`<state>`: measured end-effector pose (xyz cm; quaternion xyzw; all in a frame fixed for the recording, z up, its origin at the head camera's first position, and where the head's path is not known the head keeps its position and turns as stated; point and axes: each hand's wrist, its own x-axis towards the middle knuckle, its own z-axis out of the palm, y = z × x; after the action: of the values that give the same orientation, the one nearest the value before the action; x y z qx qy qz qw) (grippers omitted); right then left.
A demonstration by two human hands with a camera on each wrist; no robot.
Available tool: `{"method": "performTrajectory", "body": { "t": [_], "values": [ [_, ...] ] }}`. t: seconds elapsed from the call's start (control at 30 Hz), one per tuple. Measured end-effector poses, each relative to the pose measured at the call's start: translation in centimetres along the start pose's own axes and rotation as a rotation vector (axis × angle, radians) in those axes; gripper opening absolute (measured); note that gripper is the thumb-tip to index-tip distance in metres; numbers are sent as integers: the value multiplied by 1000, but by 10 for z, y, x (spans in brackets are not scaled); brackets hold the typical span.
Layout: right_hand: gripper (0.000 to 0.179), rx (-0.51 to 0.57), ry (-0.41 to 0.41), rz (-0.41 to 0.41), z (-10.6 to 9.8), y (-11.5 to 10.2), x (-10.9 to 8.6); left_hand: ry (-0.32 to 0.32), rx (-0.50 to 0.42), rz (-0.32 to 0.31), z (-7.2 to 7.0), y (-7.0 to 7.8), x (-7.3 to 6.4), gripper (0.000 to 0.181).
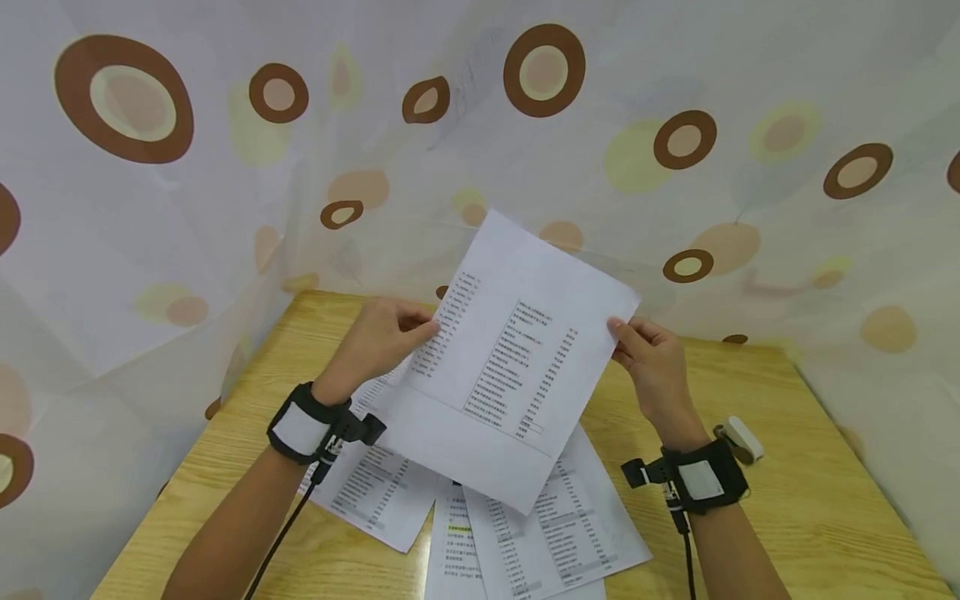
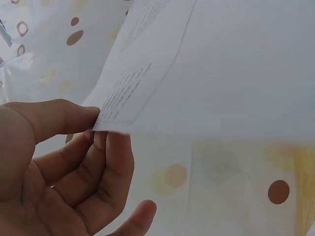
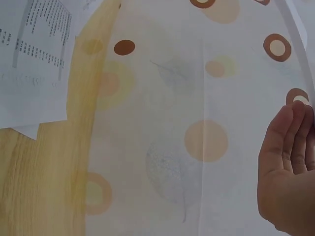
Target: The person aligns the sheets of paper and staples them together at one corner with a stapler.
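A printed sheet of paper (image 1: 491,367) is held up, tilted, above the table between both hands. My left hand (image 1: 382,342) pinches its left edge between thumb and fingers; the left wrist view shows the thumb on top of the paper (image 2: 236,73) and curled fingers beneath. On the opposite edge, near the upper right corner, my right hand (image 1: 652,362) pinches the sheet with thumb and fingers. In the right wrist view the right hand (image 3: 290,162) shows at the right border, with only a strip of the held sheet in sight.
Below the held sheet, several printed papers (image 1: 585,525) lie fanned out on the wooden table (image 1: 817,517), one with a yellow highlighted line. A small white object (image 1: 742,437) lies behind the right wrist. A patterned curtain (image 1: 465,167) hangs around the table's back and sides.
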<state>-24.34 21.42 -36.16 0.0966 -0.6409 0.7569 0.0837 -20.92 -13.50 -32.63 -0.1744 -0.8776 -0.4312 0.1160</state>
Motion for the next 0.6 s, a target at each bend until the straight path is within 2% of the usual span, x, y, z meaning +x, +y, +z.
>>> {"method": "performTrajectory", "body": {
  "t": [0.1,0.23,0.33,0.5,0.6],
  "values": [
    [12,-44,-7,36,-4,0,2,-51,34,-25,7,-4,-3,17],
    [13,-98,-30,99,-10,5,7,-157,49,-42,20,-13,-8,15],
    [21,-173,-51,139,-16,12,11,-230,47,-58,30,-19,-11,19],
    [43,-340,-76,216,-25,25,12,-354,94,-73,47,-25,-18,28],
    [49,-407,-104,262,-29,31,12,-401,111,-102,56,-28,-22,27]
  ]
}}
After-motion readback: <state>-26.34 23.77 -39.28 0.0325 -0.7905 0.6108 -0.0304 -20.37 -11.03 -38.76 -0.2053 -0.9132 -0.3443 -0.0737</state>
